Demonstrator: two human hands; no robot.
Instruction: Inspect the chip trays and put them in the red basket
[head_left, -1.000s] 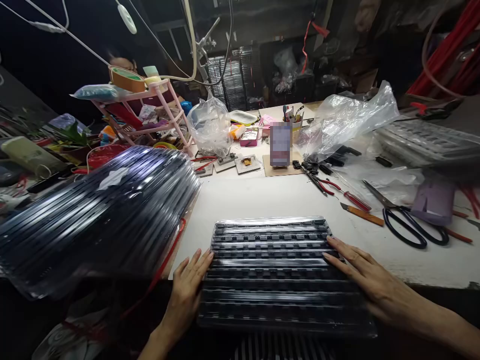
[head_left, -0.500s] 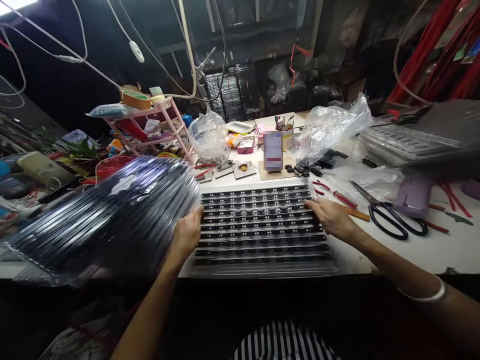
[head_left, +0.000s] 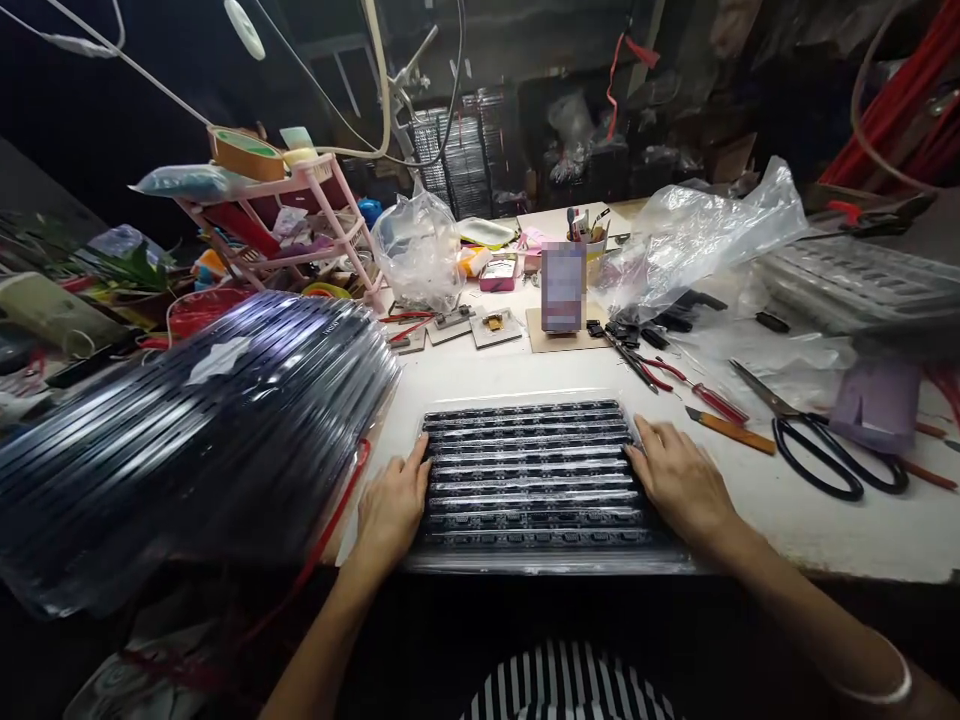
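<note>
- Two bare hands grasp one shallow clear plastic tray point(head_left: 547, 563) by its opposite sides, at the near middle of the white tabletop point(head_left: 480, 372).
- The left hand point(head_left: 394, 505) is closed on the left rim, finger ends against the edge.
- The right hand point(head_left: 686, 485) grips the right rim, its thumb toward the rows and its fingers bent along the outside; a white bracelet point(head_left: 892, 688) rings that forearm.
- Dark rows of small parts point(head_left: 529, 465) fill the tray from side to side; what the parts are, I cannot tell. Whether the tray rests fully on the table or is slightly raised is also unclear.
- Left of the left hand lies a big stack of dark ribbed trays point(head_left: 187, 440) under clear plastic, a white scrap point(head_left: 219, 360) on top and a red strap point(head_left: 341, 505) along its right side.
- To the right lie black-handled scissors point(head_left: 785, 412), a wood-handled knife point(head_left: 731, 430), a red-handled screwdriver point(head_left: 720, 403) and red-handled pliers point(head_left: 660, 385).
- Farther off, a blurred upright panel point(head_left: 563, 288) stands on a brown board point(head_left: 537, 338), between a crumpled clear bag point(head_left: 420, 250) on the left and plastic sheeting point(head_left: 705, 235) on the right.
- At far left, a pink rack point(head_left: 328, 200) bears a tape roll point(head_left: 247, 155).
</note>
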